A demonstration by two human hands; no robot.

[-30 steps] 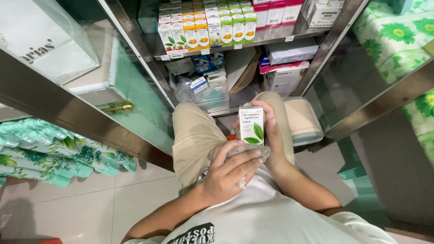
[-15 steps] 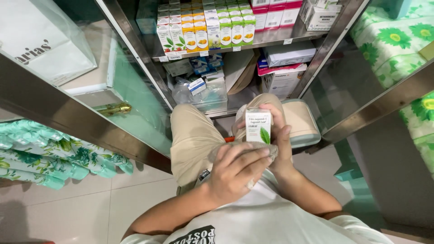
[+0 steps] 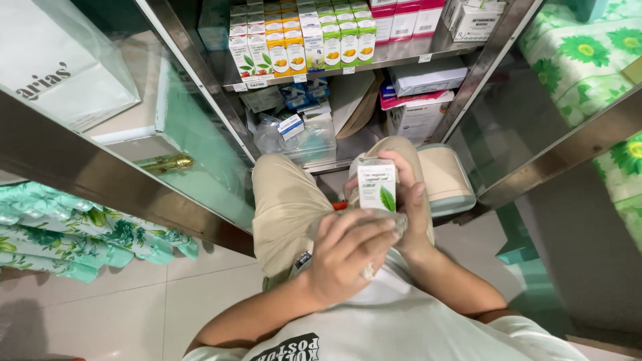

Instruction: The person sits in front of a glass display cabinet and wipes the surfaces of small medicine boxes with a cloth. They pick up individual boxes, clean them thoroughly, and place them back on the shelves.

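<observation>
My right hand [image 3: 411,204] holds up a small white box with a green leaf on it [image 3: 377,185], fingers wrapped round its far side. Just below it, my left hand [image 3: 348,257] is curled over a clear plastic wrap or bag [image 3: 394,219] that sits under the box, above my lap. I am seated or crouched in beige trousers [image 3: 287,200] before an open glass-doored cabinet. The underside of the box is hidden by my left hand.
A metal shelf [image 3: 401,57] carries rows of small boxes with fruit and leaf pictures [image 3: 301,43]. Below lie a clear plastic bag [image 3: 294,137], white cartons [image 3: 428,77] and a beige stool [image 3: 445,180]. A glass door with a brass handle [image 3: 167,162] stands open at left; floral cloth [image 3: 87,234] lies beyond.
The box has stayed upright in my right hand. My left hand has shifted slightly right and up, closing more over the plastic beneath the box.
</observation>
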